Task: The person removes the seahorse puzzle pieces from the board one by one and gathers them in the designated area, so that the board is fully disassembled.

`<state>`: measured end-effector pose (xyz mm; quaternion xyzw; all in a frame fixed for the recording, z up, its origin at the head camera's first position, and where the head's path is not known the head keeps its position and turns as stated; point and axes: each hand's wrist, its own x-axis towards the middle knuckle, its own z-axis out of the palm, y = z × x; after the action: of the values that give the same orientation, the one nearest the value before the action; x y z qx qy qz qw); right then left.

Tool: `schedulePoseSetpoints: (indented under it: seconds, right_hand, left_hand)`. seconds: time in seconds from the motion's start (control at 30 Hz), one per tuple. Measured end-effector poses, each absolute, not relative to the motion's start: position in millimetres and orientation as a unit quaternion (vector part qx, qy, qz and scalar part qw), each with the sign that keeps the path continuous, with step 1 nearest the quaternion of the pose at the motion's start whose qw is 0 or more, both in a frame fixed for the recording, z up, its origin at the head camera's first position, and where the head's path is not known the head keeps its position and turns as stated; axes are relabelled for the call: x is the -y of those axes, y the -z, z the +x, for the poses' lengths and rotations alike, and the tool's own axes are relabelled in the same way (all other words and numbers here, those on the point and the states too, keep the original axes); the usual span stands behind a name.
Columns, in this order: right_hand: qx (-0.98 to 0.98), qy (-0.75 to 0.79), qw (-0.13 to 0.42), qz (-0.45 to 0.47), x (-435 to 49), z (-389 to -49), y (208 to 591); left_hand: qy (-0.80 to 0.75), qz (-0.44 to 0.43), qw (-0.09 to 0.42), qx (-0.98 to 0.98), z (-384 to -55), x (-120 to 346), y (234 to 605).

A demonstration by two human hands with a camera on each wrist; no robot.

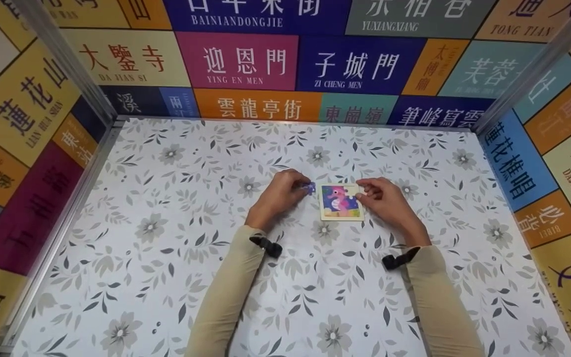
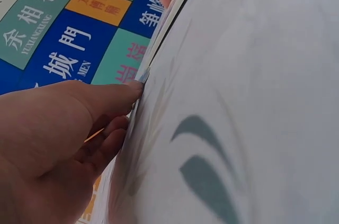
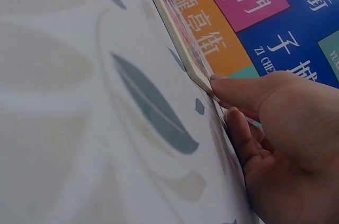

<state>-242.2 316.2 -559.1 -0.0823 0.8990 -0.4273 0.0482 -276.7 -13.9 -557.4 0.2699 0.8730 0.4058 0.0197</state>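
Observation:
A small square jigsaw puzzle (image 1: 342, 202) lies on the table, showing a pink seahorse on blue inside a cream frame. Its upper right part is pale and bare. Just left of the frame, my left hand (image 1: 284, 191) pinches a small blue-purple puzzle piece (image 1: 311, 188) between thumb and fingers, low over the tabletop. My right hand (image 1: 382, 195) holds the puzzle by its right edge near the upper corner. In the right wrist view the thumb (image 3: 233, 90) touches the frame's corner, with the other fingers curled below it.
A white tablecloth (image 1: 151, 277) with grey flowers and leaves covers the table. Colourful panels (image 1: 246, 62) with Chinese lettering wall the back and both sides, with metal posts at the corners. Each wrist wears a black strap (image 1: 267, 246).

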Motion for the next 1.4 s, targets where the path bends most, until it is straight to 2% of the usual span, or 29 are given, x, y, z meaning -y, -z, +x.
schedulePoseSetpoints:
  seconds: [0.7, 1.0, 1.4]
  right_hand:
    - [-0.905, 0.41, 0.033, -0.107, -315.4, -243.8, 560.1]
    - [-0.896, 0.424, 0.073, -0.115, -318.9, -243.6, 558.2]
    - [-0.892, 0.437, 0.064, -0.099, -317.5, -243.5, 561.4]
  left_hand:
    - [-0.406, 0.271, 0.021, -0.873, -277.8, 11.1, 558.2]
    - [-0.401, 0.273, 0.022, -0.874, -277.7, 12.0, 560.1]
    - [-0.406, 0.267, 0.032, -0.873, -276.4, 11.9, 558.6]
